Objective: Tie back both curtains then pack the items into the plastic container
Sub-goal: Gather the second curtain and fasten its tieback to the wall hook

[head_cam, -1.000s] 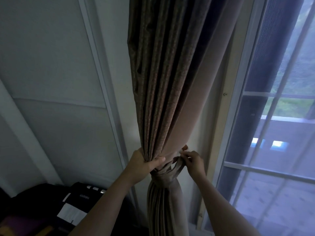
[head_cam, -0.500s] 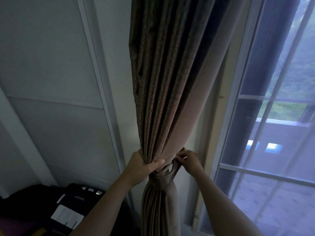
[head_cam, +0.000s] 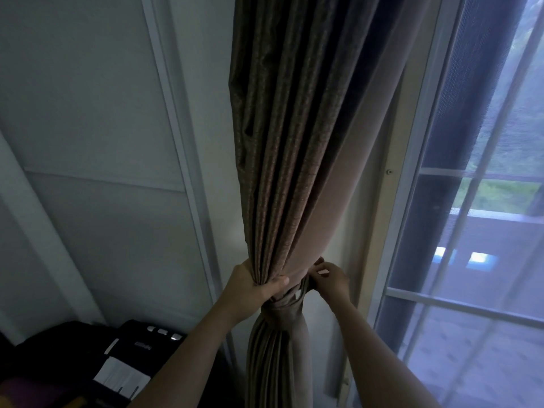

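1. Barely anything has shifted since 0.5 s ago: both hands stay at the waist of the curtain (head_cam: pixel 294 157), and the fingertips of the right hand (head_cam: pixel 331 279) have crept slightly higher along the fabric's pale edge.
2. Head view, cloth: we see a heavy brown weave with a faint speckled pattern. It hangs in deep vertical pleats between the wall panel (head_cam: pixel 88 113) and the window frame (head_cam: pixel 382 201). Its smooth, pinkish lining bulges in a rounded curve on the right side.
3. Just below both hands, a tieback (head_cam: pixel 290 301) of the same brown fabric wraps the curtain and squeezes the pleats into a narrow neck. 2 flat strands rise from it toward the right hand.
4. Our left hand (head_cam: pixel 253 287) grips the bunched pleats just above the band, fingers wrapped behind the folds and thumb pressed across the front.
5. Our right hand has its fingers curled, with thumb and forefinger pinching the tieback's end at the curtain's right edge, beside the cream frame. We cannot tell what the small pale patch under the fingertips is.
6. Flat grey-white panels edged by slim raised strips fill the left. A dark mesh screen (head_cam: pixel 471 113) and white bars cover the window.
7. At lower left sits a glossy black boxy device (head_cam: pixel 141 346) with 3 pale buttons and a white paper sheet (head_cam: pixel 120 378).
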